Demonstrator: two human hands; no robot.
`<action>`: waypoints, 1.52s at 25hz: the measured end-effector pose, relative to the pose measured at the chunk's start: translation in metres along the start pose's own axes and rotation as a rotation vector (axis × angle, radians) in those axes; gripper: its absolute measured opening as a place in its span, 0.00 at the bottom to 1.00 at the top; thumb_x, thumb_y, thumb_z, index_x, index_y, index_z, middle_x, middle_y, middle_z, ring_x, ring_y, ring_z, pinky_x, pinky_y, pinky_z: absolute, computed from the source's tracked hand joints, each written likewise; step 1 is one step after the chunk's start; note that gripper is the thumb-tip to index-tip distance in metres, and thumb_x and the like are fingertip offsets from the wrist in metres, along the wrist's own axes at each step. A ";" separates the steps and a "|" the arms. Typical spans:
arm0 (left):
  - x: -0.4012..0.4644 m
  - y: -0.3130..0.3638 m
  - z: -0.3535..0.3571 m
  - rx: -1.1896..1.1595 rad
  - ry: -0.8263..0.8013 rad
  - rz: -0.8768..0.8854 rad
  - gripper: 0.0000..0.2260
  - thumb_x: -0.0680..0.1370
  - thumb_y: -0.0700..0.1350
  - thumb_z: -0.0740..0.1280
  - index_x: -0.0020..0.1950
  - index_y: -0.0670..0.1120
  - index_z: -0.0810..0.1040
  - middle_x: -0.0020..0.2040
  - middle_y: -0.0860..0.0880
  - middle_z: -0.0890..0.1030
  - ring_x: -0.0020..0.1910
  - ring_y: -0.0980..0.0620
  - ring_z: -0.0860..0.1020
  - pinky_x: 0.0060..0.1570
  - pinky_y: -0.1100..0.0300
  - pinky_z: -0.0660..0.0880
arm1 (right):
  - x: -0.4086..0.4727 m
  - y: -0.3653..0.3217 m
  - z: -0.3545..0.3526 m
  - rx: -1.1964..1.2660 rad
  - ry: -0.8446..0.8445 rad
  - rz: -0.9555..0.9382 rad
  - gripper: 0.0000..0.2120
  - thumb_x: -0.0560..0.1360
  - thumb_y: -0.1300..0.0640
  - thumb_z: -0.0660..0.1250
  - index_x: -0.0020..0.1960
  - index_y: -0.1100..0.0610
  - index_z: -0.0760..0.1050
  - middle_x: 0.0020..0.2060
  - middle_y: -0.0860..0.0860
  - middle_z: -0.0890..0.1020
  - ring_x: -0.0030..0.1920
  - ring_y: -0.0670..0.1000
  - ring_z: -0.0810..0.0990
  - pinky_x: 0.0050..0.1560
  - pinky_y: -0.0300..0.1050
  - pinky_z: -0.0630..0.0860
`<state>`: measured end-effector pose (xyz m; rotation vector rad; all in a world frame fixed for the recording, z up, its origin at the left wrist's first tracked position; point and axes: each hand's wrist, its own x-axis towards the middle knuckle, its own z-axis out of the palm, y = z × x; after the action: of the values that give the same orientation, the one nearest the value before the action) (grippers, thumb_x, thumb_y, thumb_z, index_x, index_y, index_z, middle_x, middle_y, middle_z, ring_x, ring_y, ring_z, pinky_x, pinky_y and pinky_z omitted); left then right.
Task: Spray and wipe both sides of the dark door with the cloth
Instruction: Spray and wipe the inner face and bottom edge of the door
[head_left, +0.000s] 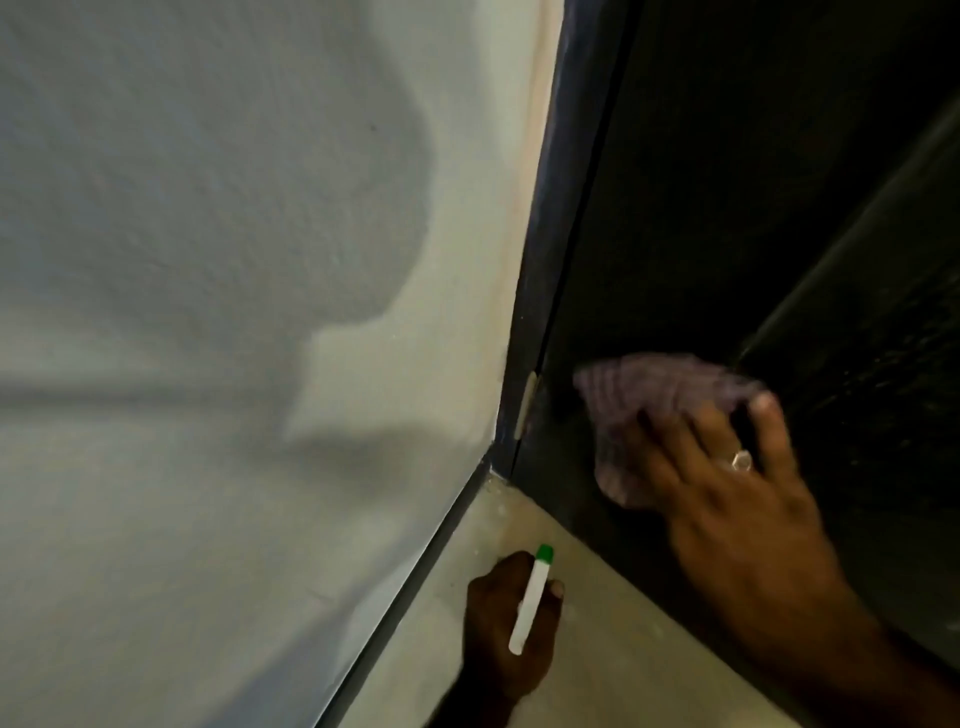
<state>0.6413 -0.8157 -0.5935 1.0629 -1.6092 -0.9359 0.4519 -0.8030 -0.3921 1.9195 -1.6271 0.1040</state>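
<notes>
Left of the fingers stands a pale wall with a rough, grainy surface, and a soft shadow lies across it. Along its foot runs a dark baseboard, meeting the beige floor, which shows open room between wall and door. Low on this floor, the left hand has its fingers curled around a slim white spray bottle with a green cap. Beyond its fingertips, at the corner, a small pale hinge sits on the door frame. To the right, the right hand, fingers spread and nearly straight, presses a purple ribbed cloth flat on the lower part of the dark door, near its hinge edge. A ring shows on one finger.
</notes>
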 end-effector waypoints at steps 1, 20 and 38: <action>0.000 0.001 0.001 0.043 0.004 0.019 0.12 0.82 0.53 0.69 0.44 0.48 0.81 0.37 0.53 0.81 0.35 0.55 0.82 0.36 0.55 0.82 | 0.020 0.005 -0.004 -0.004 0.086 0.050 0.44 0.67 0.59 0.75 0.82 0.61 0.67 0.81 0.65 0.67 0.83 0.66 0.57 0.83 0.64 0.31; -0.007 -0.012 -0.004 0.067 0.018 0.139 0.10 0.81 0.53 0.69 0.48 0.46 0.80 0.40 0.51 0.82 0.37 0.50 0.82 0.37 0.50 0.81 | 0.009 -0.083 0.098 -0.201 -0.197 -0.131 0.38 0.82 0.59 0.51 0.86 0.60 0.34 0.82 0.66 0.31 0.81 0.67 0.28 0.77 0.69 0.21; -0.010 -0.012 -0.009 -0.026 -0.042 0.110 0.03 0.77 0.43 0.71 0.45 0.44 0.81 0.38 0.47 0.83 0.37 0.45 0.83 0.37 0.42 0.82 | -0.145 -0.032 0.119 -0.115 -0.403 -0.081 0.24 0.91 0.57 0.43 0.86 0.55 0.57 0.87 0.52 0.52 0.82 0.40 0.63 0.86 0.42 0.51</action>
<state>0.6539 -0.8113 -0.6052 0.9330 -1.6685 -0.9083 0.4079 -0.7344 -0.5641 2.0033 -1.7583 -0.4262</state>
